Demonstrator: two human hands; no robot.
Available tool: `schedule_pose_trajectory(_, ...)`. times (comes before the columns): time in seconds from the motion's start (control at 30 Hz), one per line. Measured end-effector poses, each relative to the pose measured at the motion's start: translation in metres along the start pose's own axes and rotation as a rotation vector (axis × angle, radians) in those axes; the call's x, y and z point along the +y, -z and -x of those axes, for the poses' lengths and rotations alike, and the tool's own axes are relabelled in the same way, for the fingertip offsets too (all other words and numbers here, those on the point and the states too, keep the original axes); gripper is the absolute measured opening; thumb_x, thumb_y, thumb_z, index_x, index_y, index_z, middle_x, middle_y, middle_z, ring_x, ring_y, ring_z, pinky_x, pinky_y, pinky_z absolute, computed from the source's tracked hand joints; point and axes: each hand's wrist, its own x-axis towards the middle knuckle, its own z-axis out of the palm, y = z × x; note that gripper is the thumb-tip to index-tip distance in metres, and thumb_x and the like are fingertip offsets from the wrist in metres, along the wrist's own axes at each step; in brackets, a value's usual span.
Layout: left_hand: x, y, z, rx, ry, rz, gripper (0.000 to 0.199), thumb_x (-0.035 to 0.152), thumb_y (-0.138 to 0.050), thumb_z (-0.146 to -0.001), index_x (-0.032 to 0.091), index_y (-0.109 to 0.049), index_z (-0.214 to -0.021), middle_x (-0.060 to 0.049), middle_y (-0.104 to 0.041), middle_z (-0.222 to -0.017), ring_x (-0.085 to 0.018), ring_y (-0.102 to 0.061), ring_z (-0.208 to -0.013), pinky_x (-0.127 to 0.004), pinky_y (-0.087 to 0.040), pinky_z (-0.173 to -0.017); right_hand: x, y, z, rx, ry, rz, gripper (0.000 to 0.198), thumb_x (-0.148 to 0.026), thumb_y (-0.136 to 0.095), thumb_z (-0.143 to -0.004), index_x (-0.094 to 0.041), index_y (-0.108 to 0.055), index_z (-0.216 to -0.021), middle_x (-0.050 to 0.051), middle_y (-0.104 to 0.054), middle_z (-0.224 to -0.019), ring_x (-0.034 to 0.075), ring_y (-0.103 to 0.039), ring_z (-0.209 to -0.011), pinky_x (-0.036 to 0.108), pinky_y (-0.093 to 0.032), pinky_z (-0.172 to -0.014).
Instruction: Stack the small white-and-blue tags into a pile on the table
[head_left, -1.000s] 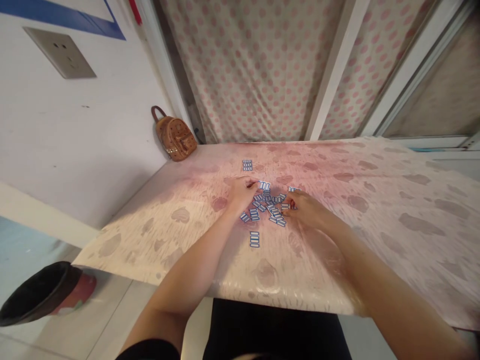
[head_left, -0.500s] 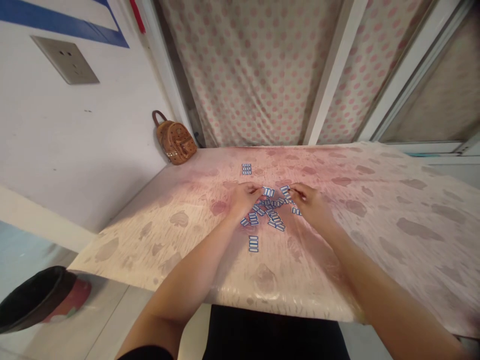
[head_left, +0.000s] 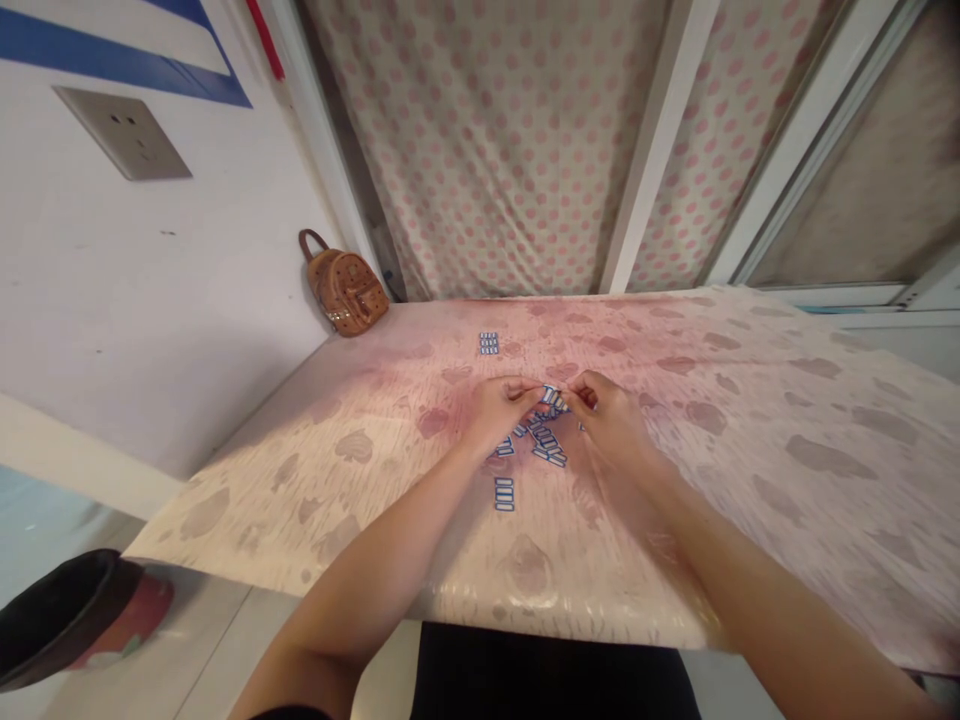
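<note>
A loose heap of small white tiles with blue edges [head_left: 545,441] lies in the middle of the table [head_left: 750,430]. My left hand [head_left: 496,410] and my right hand [head_left: 611,420] rest on either side of the heap, fingertips meeting at its far end and pinching some tiles [head_left: 553,398] between them. A short stack of tiles [head_left: 504,494] lies apart, nearer to me. Another short stack [head_left: 488,343] sits farther back. The hands hide part of the heap.
A small brown backpack [head_left: 343,287] leans at the table's back left corner against the white wall. A polka-dot curtain [head_left: 510,140] hangs behind. A black bin [head_left: 56,620] stands on the floor at lower left. The table's front edge runs just before my body.
Both hands have drawn together over the heap's far end, pushing the scattered tiles into a tighter cluster. The right hand moved left and away from me.
</note>
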Motion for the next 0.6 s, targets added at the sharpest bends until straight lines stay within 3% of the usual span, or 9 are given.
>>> schedule_pose_trajectory(0.23, 0.001, -0.0001, 0.0, -0.023, 0.0, 0.008, 0.016, 0.029, -0.071, -0.084, 0.014, -0.075, -0.089, -0.008, -0.076, -0.087, -0.017, -0.072, -0.075, -0.02, -0.048, -0.059, -0.0002, -0.0004, -0.0011, 0.043, 0.074, 0.022, 0.014, -0.029, -0.056, -0.083, -0.022, -0.053, -0.072, 0.003, -0.058, -0.077, 0.018, -0.054, -0.07, 0.032, -0.039, -0.066)
schedule_pose_trajectory(0.6, 0.0021, -0.0016, 0.0013, -0.046, 0.01, -0.013, 0.021, 0.033, -0.072, -0.082, 0.014, -0.076, -0.09, -0.009, -0.076, -0.087, -0.017, -0.072, -0.076, -0.021, -0.049, -0.059, -0.0024, 0.0002, -0.0015, -0.005, 0.051, -0.02, 0.015, -0.032, -0.056, -0.084, -0.022, -0.055, -0.073, 0.003, -0.061, -0.077, 0.02, -0.057, -0.074, 0.033, -0.041, -0.07)
